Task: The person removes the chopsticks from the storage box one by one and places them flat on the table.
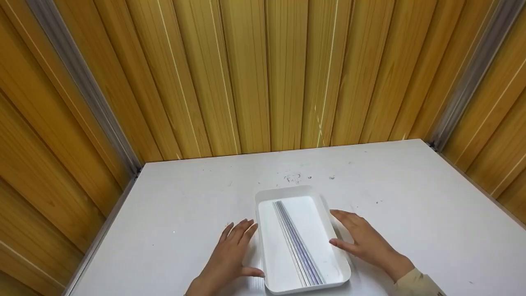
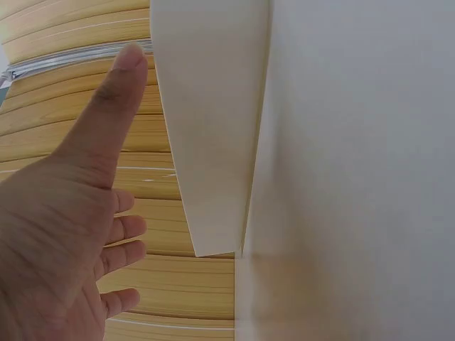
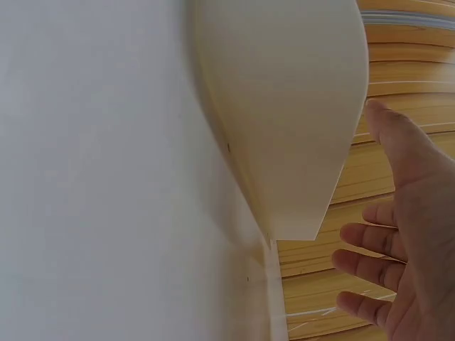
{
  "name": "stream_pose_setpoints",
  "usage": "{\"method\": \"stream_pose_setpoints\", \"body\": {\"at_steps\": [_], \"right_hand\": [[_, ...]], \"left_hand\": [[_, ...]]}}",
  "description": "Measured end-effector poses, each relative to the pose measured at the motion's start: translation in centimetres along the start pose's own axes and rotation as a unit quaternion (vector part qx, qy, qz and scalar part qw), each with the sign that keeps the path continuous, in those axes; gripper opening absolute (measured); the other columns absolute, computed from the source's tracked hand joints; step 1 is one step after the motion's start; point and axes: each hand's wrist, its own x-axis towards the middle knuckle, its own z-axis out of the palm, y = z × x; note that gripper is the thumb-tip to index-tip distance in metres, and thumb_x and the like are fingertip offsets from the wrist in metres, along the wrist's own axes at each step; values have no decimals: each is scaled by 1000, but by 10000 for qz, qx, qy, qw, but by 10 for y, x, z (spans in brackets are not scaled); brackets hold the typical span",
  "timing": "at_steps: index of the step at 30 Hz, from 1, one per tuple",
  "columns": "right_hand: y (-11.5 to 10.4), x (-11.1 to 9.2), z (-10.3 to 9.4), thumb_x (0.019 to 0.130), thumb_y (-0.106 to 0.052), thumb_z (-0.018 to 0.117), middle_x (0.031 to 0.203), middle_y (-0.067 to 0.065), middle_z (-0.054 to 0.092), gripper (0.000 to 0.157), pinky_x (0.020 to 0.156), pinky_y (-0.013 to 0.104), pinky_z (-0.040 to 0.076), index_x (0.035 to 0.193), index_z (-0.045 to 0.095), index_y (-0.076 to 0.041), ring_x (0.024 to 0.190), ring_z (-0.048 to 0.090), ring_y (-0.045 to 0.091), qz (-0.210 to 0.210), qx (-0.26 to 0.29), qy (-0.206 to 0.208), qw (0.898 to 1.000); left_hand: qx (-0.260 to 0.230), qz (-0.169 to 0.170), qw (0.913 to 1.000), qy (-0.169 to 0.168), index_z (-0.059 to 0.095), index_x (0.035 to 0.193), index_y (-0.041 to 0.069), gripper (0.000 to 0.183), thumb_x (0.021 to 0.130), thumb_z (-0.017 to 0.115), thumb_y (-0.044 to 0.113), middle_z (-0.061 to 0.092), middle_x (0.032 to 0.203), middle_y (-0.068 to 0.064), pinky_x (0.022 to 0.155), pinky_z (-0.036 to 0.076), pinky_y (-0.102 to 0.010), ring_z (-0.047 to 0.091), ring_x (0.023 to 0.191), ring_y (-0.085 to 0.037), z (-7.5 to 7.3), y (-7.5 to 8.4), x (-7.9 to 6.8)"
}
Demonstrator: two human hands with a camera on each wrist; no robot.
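A white rectangular tray (image 1: 287, 191) sits near the front of the table, its long sides running away from me. Inside it, a bundle of long thin sticks (image 1: 298, 242), whitish, grey and pale purple, lies slantwise from far left to near right. My left hand (image 1: 228, 255) is beside the left wall, fingers extended and thumb near the front corner. On the opposite side, my right hand (image 1: 367, 242) has its thumb and fingertips right at the tray's edge. Both wrist views show the tray's outer wall (image 2: 210, 128) with spread, uncurled fingers alongside; neither hand grips anything.
The white table (image 1: 185, 197) has small dark marks (image 1: 294, 178) beyond the tray. Wood-patterned panels (image 1: 287, 82) close off the back and both sides, with grey metal posts (image 1: 82, 82) at the corners.
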Motion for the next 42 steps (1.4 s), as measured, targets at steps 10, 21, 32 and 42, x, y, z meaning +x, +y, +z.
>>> {"method": "stream_pose_setpoints", "body": {"at_steps": [10, 21, 32, 42], "right_hand": [[-3, 5, 6, 81, -23, 76, 119, 5, 64, 48, 90, 43, 54, 124, 62, -7, 111, 61, 24, -684, -383, 859, 9932], [-11, 10, 12, 73, -8, 80, 100, -2, 64, 31, 73, 24, 55, 101, 67, -8, 87, 60, 10, -906, 42, 1430, 9856], [-24, 14, 14, 74, -2, 78, 90, -5, 63, 26, 64, 19, 52, 94, 65, -12, 74, 58, 10, -1257, 391, 1283, 9829], [-30, 12, 14, 78, -3, 74, 86, -5, 61, 17, 62, 17, 52, 90, 63, -9, 72, 57, 8, -1103, 573, 697, 9898]], "left_hand": [[39, 163, 9998, 109, 50, 134, 8, 105, 56, 64, 76, 53, 136, -7, 106, 42, -47, 49, 127, -25, 1, 3, 2], [-159, 637, 9965, 517, 57, 127, 7, 101, 52, 69, 73, 58, 125, -8, 101, 47, -44, 55, 116, -23, 7, 1, 11], [-191, 896, 9931, 726, 63, 115, 5, 91, 54, 69, 72, 61, 116, -3, 98, 49, -38, 57, 109, -18, 12, -1, 9], [-277, 989, 9915, 795, 67, 108, 3, 85, 56, 70, 70, 63, 113, -4, 94, 51, -35, 59, 105, -17, 14, -3, 6]]}}
